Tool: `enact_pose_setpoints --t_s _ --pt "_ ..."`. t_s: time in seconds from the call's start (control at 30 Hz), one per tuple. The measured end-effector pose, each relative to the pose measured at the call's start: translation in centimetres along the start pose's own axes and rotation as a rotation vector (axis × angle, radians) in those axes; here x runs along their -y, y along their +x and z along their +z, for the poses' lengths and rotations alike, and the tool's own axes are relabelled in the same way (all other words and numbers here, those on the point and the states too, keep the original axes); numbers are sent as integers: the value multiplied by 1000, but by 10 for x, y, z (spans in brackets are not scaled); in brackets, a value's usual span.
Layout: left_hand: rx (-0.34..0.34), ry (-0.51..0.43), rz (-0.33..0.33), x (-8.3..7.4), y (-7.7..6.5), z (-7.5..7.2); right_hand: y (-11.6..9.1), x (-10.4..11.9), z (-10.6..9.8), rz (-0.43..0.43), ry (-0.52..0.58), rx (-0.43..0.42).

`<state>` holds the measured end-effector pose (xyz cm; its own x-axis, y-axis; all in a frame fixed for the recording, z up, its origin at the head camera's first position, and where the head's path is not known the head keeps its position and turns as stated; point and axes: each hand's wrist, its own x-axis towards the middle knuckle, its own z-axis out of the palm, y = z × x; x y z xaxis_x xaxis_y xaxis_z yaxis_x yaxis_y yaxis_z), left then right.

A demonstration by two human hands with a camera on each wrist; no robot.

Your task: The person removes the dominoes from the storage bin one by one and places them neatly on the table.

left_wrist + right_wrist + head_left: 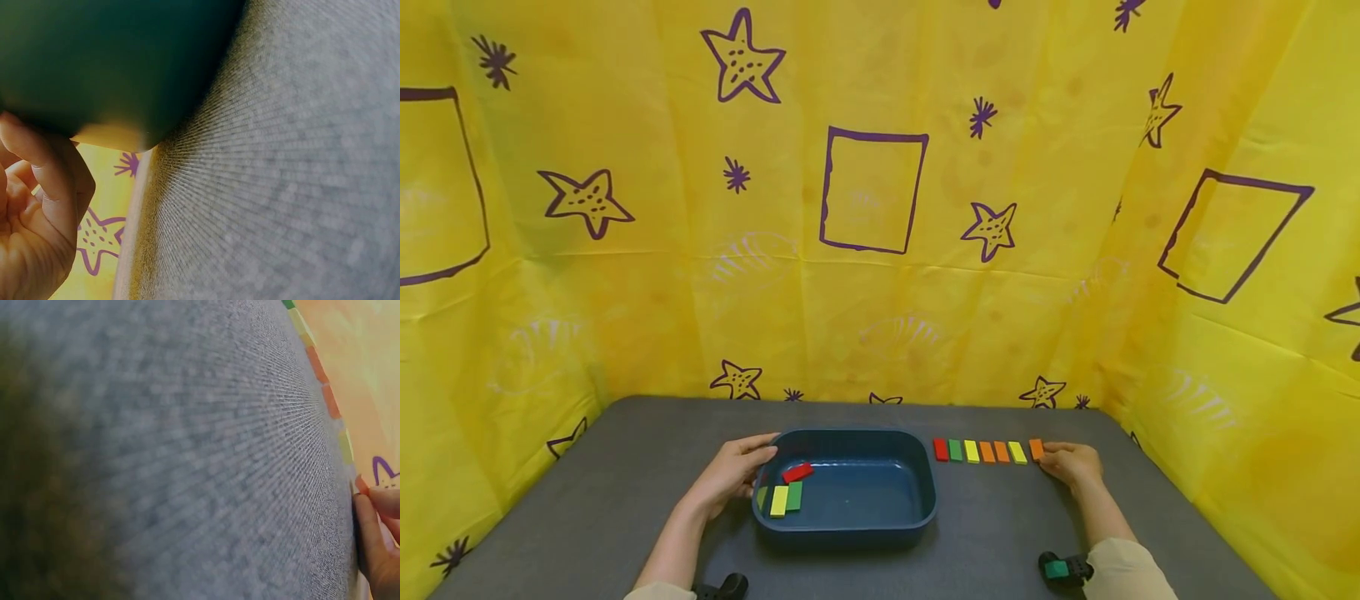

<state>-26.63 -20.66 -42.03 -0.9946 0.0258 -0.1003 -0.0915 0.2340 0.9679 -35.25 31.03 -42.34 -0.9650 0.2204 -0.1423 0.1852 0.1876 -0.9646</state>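
A dark blue rectangular bin stands on the table, its left end gripped by my left hand, thumb at the rim. In the left wrist view, curled fingers lie against the bin's outer wall. Inside, at the left end, are a red block, a yellow block and a green block. Off to the right, my right hand pinches a flat orange block between thumb and fingers, seen also in the right wrist view.
Between bin and right hand runs a row of flat blocks: a red one, a green one, two yellow, two orange. The yellow block is nearest the right hand. Yellow patterned cloth hangs behind and beside the grey table.
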Motion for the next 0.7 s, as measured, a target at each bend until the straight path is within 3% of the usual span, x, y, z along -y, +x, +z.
enact_pose_setpoints --t_s 0.7 --pt "9 -2 5 1 0 0 0 2 -4 13 -8 46"
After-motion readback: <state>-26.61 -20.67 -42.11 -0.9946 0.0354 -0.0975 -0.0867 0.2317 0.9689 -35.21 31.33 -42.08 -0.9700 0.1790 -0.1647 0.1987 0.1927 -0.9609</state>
